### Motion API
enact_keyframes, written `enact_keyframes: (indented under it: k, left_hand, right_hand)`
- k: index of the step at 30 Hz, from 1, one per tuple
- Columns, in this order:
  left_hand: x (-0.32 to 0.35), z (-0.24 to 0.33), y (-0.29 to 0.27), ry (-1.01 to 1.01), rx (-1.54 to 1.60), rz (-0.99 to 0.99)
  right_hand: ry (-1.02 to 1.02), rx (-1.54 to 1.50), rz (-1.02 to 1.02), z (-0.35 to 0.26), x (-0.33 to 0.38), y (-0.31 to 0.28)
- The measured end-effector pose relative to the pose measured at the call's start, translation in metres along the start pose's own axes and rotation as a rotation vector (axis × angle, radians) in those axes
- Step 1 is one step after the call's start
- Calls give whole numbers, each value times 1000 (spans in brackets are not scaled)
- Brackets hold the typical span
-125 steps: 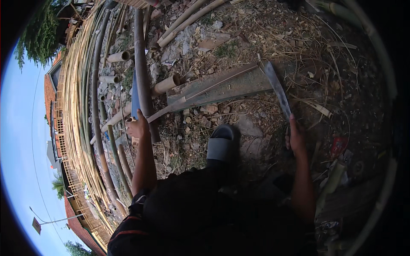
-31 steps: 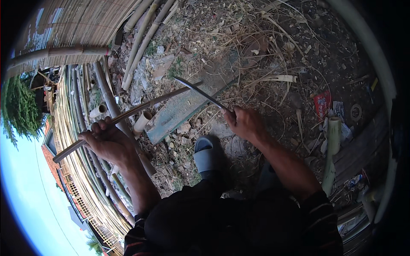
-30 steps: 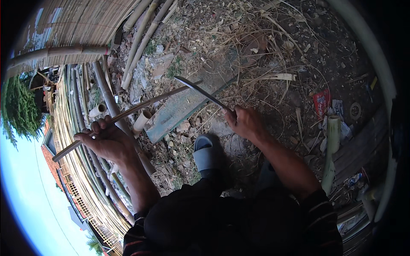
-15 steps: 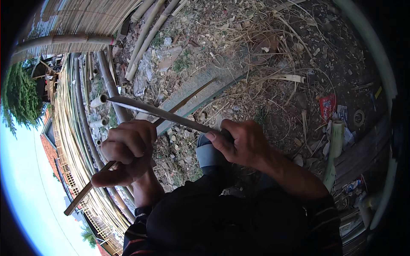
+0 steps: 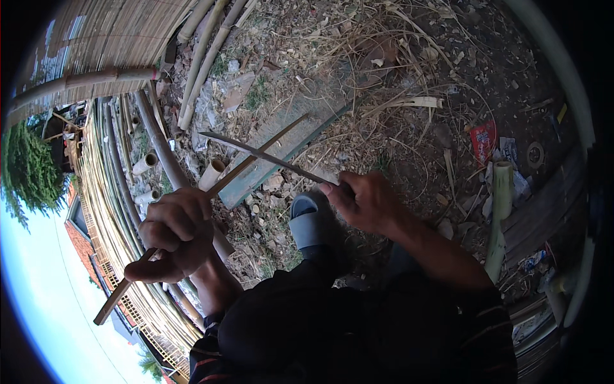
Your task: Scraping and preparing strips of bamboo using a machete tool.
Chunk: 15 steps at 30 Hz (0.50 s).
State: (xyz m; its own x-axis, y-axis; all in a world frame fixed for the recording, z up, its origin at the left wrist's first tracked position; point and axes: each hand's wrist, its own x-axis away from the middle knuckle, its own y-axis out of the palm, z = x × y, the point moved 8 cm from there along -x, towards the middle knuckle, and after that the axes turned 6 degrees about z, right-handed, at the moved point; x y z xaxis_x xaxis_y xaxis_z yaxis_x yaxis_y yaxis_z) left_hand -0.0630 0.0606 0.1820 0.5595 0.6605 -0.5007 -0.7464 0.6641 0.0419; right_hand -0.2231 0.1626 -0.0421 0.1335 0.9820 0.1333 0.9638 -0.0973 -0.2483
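Note:
My left hand (image 5: 176, 233) is closed round a thin bamboo strip (image 5: 115, 297). The strip slants from the lower left, through the fist, up toward the middle of the picture. In my right hand (image 5: 364, 203) is a long-bladed knife (image 5: 288, 166), gripped by its handle, which the fingers mostly hide. Its narrow blade points to the upper left and crosses the strip beyond my left fist. Whether the edge touches the strip I cannot tell. Below the blade, a grey sandal (image 5: 307, 227) is on my foot.
A greenish plank (image 5: 284, 150) lies on ground littered with shavings and curled strips (image 5: 409, 83). Bamboo poles (image 5: 214, 61) and cut tubes (image 5: 211, 174) lie at the left. At the right are an upright bamboo piece (image 5: 500, 211) and a red wrapper (image 5: 484, 142).
The knife's blade has moved farther up the strip, away from my left fist, and now shows narrower. My left hand keeps its hold on the strip. The whole view has shifted slightly.

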Motion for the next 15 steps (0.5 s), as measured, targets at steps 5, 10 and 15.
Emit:
enact_keyframes:
  k: [5,10,15]
  left_hand:
    - [5,-5,-8,25,-7,64]
    - [-10,-22,14,2,90,-4]
    - [-26,42,-40,-186,235,406]
  right_hand:
    - [254,148,68,80,-20,3]
    - [327,207,160,137,2,-33]
    - [94,465,429,71,-1,-39]
